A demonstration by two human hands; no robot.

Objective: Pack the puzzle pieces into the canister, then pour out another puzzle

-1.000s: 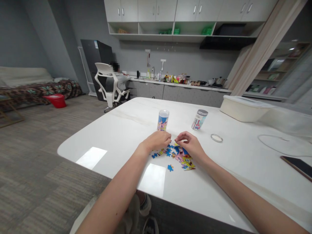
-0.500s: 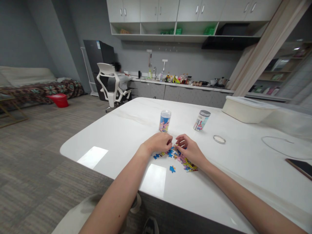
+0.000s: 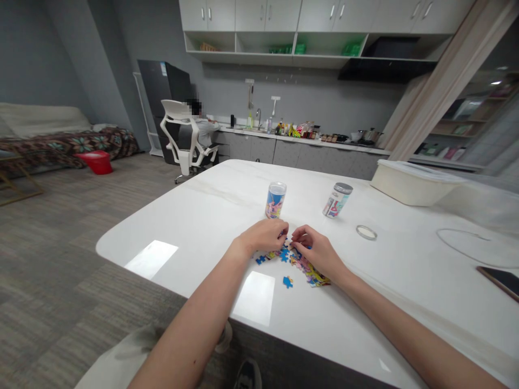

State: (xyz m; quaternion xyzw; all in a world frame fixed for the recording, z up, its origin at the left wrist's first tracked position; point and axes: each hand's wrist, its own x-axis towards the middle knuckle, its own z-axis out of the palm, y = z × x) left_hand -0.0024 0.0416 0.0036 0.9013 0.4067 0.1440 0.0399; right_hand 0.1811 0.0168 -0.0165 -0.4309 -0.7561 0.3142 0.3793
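Colourful jigsaw puzzle pieces (image 3: pixel 310 271) lie in a loose pile on the white table, mostly beneath and beside my hands. My left hand (image 3: pixel 265 236) is closed with curled fingers over the pile's left side; whatever its fingertips hold is hidden. Facing it, my right hand (image 3: pixel 318 249) pinches a pale-backed puzzle piece (image 3: pixel 289 245) between thumb and fingers. One blue piece (image 3: pixel 287 281) lies apart, nearer the table's front edge. Just beyond my left hand stands an open clear jar (image 3: pixel 275 201) with a blue and pink picture.
A second jar (image 3: pixel 337 201) with a grey lid stands farther right, near a round lid (image 3: pixel 366 233). On the right are a cream box (image 3: pixel 413 183), a white cable (image 3: pixel 450 243) and a phone (image 3: pixel 500 281). Someone sits in a white chair (image 3: pixel 188 140) at the back.
The view has shifted slightly. My hands stay close together over the pieces, with only a tiny movement of the fingers.
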